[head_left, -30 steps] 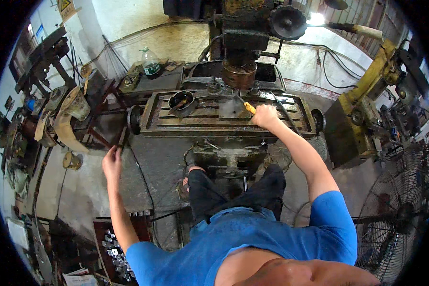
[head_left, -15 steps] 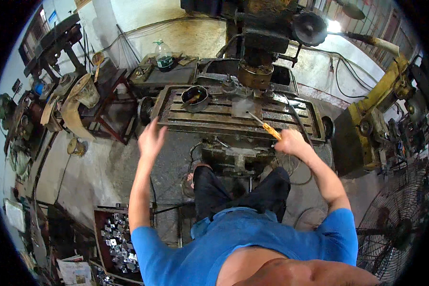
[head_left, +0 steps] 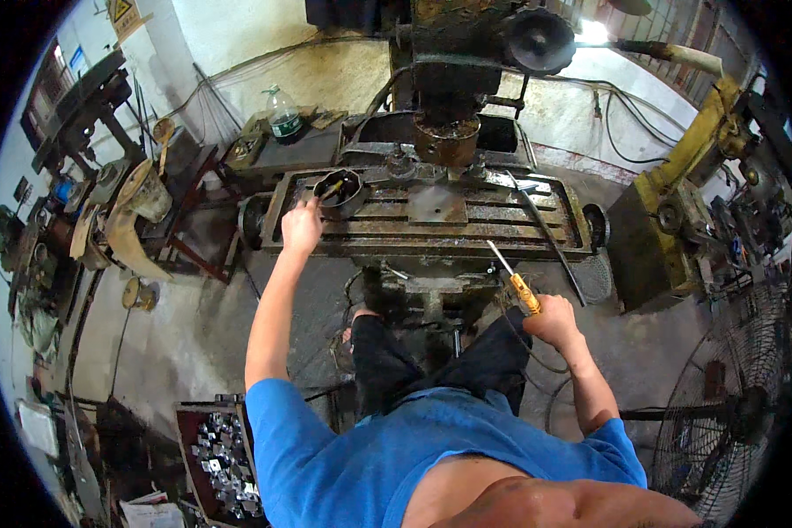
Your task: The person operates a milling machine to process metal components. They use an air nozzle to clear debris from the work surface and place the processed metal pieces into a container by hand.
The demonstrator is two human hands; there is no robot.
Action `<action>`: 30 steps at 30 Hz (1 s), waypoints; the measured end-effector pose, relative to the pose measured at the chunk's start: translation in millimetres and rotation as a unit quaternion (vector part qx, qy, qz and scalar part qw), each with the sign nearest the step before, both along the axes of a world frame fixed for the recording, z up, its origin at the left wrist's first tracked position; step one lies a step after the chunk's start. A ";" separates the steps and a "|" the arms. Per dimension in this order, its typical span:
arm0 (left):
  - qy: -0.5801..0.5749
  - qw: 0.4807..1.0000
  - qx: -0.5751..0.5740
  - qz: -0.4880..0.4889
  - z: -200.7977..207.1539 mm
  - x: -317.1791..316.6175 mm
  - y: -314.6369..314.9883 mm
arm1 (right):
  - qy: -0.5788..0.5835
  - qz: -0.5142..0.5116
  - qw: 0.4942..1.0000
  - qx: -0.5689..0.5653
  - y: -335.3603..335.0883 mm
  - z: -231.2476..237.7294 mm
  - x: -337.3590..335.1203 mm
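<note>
My right hand (head_left: pixel 554 320) is closed around the handle of an orange-yellow air blow gun (head_left: pixel 525 293). Its thin metal nozzle points up and left, in front of the machine table's near edge. At the left part of the slotted machine table (head_left: pixel 387 231), my left hand (head_left: pixel 302 225) is at the near-left rim of a round metal bowl (head_left: pixel 343 208). Its fingers look bent together; what they grip, if anything, is hidden. Inside the bowl is dark liquid with a yellow-handled tool (head_left: pixel 333 188). A flat square metal plate (head_left: pixel 437 206) lies mid-table beneath the spindle head (head_left: pixel 447 139).
A long dark bar (head_left: pixel 546 231) slants across the table's right end. Handwheels (head_left: pixel 596 229) flank the table. A tray of small metal parts (head_left: pixel 224 458) is at lower left, and a large fan (head_left: pixel 739 414) at lower right. A clear bottle (head_left: pixel 282 114) stands behind.
My right hand has drawn the blow gun back and down, away from the plate; the mist there has thinned. My left hand has moved right to the bowl, its spread fingers coming together.
</note>
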State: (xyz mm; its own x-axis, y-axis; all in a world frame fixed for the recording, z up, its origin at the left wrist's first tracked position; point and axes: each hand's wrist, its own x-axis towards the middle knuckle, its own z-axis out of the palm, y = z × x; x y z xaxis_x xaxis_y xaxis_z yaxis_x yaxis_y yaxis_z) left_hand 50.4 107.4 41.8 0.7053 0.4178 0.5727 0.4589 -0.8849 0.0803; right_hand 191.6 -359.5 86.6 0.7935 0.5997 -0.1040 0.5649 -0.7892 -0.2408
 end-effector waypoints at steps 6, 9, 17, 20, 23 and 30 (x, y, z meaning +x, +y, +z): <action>0.016 0.999 0.018 -0.035 25.0 -44.0 -16.0 | 0.009 0.031 0.999 0.016 7.5 -5.7 3.8; 0.022 0.998 0.018 -0.047 30.8 -61.0 -13.9 | 0.004 0.057 0.998 0.037 12.7 -11.3 3.6; -0.198 0.922 -0.330 -0.055 35.3 -53.8 -1.9 | -0.021 0.079 0.992 0.094 10.4 0.1 -0.7; -0.275 0.794 -0.540 -0.054 30.6 -20.4 -12.0 | 0.000 0.063 0.996 0.069 11.6 11.1 -0.5; -0.345 0.722 -0.597 -0.061 14.1 14.6 -10.0 | 0.011 0.070 0.992 0.100 12.9 12.1 -3.4; -0.365 0.689 -0.626 -0.034 -21.3 27.3 9.7 | 0.001 0.082 0.992 0.092 7.6 4.4 -3.7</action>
